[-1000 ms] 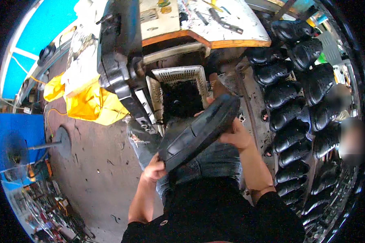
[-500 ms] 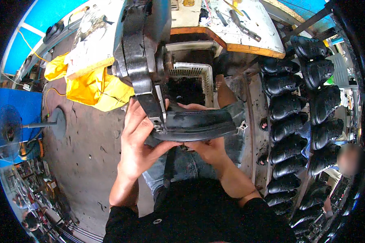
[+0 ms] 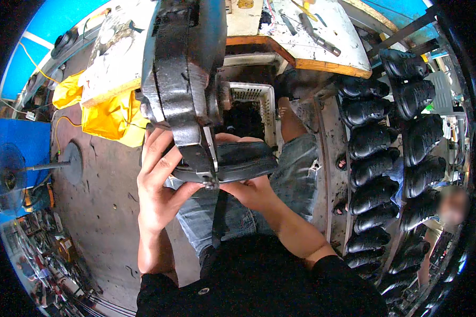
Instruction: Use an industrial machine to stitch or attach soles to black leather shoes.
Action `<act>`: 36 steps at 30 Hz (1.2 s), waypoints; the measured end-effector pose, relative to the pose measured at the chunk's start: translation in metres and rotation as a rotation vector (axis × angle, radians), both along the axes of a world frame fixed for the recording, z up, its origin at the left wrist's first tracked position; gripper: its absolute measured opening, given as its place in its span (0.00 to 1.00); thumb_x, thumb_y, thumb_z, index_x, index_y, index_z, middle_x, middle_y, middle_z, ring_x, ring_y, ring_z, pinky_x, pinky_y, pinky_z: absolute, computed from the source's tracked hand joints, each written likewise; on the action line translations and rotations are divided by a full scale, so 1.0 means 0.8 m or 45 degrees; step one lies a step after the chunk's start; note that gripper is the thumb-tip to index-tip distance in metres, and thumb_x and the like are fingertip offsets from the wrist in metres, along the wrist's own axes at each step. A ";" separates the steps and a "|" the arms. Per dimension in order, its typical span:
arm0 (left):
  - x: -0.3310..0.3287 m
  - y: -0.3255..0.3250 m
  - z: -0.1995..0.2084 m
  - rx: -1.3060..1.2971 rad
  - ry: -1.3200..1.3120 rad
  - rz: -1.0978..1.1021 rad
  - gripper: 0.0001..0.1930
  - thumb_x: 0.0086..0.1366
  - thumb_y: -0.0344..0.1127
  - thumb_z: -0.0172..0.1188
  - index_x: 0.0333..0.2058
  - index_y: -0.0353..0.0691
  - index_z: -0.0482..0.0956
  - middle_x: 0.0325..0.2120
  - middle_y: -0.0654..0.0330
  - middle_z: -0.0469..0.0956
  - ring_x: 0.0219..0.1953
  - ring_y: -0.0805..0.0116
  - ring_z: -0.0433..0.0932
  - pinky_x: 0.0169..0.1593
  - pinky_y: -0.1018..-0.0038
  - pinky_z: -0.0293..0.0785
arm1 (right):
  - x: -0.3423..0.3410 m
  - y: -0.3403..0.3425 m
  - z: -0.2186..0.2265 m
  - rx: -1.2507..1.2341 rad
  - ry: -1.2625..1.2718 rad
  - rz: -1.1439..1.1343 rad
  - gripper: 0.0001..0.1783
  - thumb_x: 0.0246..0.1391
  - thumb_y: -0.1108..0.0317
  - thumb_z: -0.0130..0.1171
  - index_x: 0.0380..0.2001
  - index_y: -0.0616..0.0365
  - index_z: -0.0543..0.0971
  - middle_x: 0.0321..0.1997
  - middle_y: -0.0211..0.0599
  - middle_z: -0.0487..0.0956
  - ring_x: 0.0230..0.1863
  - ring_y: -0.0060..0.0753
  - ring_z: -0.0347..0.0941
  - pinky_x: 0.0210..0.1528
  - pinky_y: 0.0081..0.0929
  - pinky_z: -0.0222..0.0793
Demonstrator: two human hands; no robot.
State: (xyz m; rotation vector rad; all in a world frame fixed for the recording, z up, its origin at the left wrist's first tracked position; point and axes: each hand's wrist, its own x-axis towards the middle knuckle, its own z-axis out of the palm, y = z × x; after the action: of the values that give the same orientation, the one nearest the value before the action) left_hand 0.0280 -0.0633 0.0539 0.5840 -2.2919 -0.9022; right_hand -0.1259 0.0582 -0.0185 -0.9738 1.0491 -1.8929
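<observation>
A black shoe (image 3: pixel 248 160) lies sideways below the head of a dark metal stitching machine (image 3: pixel 177 100). The machine's narrow lower tip comes down against the edge of the shoe and hides part of it. My left hand (image 3: pixel 158 179) grips the shoe's left end, fingers bent behind it and thumb pointing in along the near side. On the near side, just right of the tip, my right hand (image 3: pixel 253 191) presses its thumb to the shoe, while its other fingers are mostly hidden behind. My jeans (image 3: pixel 296 164) show beneath.
A white-topped bench (image 3: pixel 333 37) with tools stands ahead; a white plastic basket (image 3: pixel 270 113) sits below it. Yellow sheeting (image 3: pixel 113 121) hangs at the left, near a standing fan (image 3: pixel 10 166). Racked black shoes (image 3: pixel 373 140) fill the right side, with another person (image 3: pixel 431 238) beyond.
Both hands have shifted left with the shoe, so its right end now lies closer to the machine's tip. My right thumb is nearer the tip.
</observation>
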 end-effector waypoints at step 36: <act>-0.052 0.061 -0.058 1.182 0.702 -0.368 0.38 0.50 0.29 0.78 0.59 0.30 0.70 0.56 0.45 0.76 0.60 0.49 0.74 0.69 0.50 0.61 | -0.099 0.120 -0.116 0.337 0.138 0.040 0.70 0.31 0.71 0.83 0.74 0.56 0.48 0.79 0.43 0.50 0.78 0.40 0.48 0.77 0.40 0.45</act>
State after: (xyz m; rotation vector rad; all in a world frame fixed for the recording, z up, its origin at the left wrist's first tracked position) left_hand -0.0134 -0.0146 0.0074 0.2910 -1.3924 -1.9994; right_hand -0.2047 0.1542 -0.1115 -0.9403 1.3023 -1.6399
